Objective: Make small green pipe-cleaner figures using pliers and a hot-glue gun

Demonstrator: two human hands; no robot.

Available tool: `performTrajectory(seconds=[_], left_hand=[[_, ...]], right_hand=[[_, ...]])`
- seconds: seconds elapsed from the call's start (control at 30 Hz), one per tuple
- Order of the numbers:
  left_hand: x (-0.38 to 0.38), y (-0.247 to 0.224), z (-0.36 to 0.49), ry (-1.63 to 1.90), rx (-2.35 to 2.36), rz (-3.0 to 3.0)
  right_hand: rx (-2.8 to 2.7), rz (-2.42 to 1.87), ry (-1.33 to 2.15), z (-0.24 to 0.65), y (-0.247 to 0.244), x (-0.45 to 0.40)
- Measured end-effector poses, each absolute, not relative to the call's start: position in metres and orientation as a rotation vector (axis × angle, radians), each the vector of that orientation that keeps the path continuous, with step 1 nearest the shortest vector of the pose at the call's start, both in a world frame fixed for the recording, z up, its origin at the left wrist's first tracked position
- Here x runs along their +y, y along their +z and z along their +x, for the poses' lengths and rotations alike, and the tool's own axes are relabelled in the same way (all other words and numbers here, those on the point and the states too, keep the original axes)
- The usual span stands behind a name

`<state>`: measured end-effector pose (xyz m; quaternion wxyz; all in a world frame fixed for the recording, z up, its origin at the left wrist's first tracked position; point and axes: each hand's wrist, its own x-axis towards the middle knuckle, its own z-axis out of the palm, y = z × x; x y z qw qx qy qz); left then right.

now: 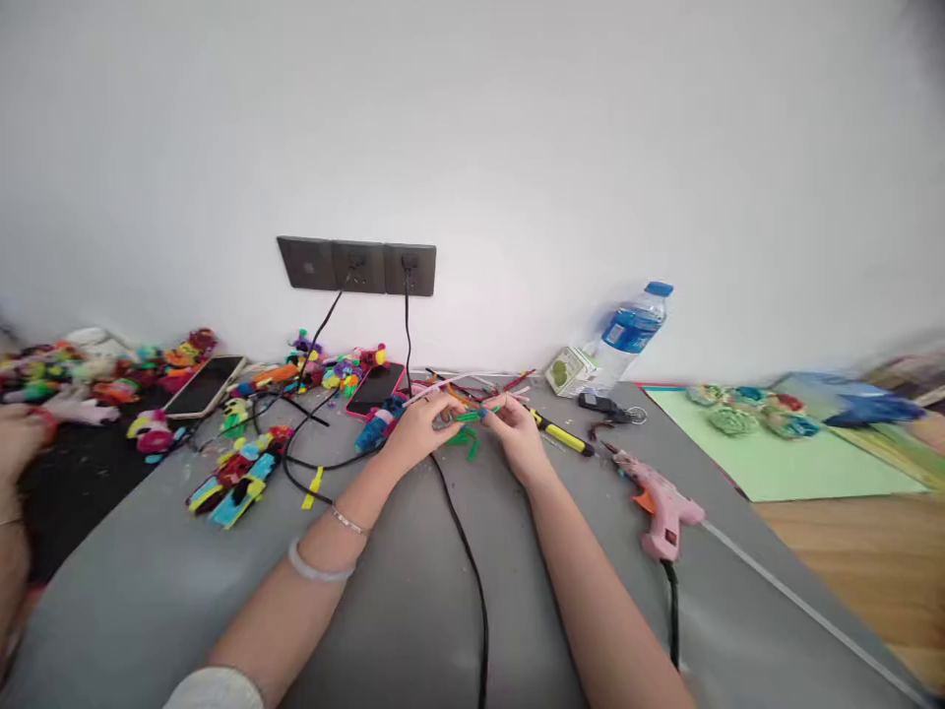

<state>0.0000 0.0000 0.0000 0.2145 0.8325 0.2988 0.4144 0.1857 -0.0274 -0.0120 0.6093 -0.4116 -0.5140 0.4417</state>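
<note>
Green fuzzy strip (468, 417) is held between the two hands (426, 423) (515, 433).

Blue-capped bottle (633, 330) beside a small carton (570, 371), dark socket panel (306, 266) on white wall (517, 148), pale green sheet (768, 473)

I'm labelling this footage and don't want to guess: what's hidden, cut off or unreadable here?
All in the head view:
Green piece between the left hand and right hand: partly covered by them, full shape hidden.
Co-worker's hand: cut off by the left edge.
Blue item: too blurred to identify.
Bottle label: print too small.
</note>
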Motion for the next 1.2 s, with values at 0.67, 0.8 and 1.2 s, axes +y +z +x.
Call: performTrajectory(seconds=[0.67, 0.8, 1.2], left_hand=[[-0.0029, 0.0039, -0.0001, 1.294, 0.782, 2.371], [-0.0023, 0.004, 0.0002, 1.331, 0.741, 2.367], [0.0006, 0.0027, -0.001, 1.416, 0.817, 2.208]], right_hand=[[-1.171, -0.941, 1.041, 0.184, -0.0112, -0.0286], [-1.168, -0.944, 1.057, 0.184, -0.0106, -0.0289], [-1.135, -0.897, 1.176, 0.1836, -0.0085, -0.031]])
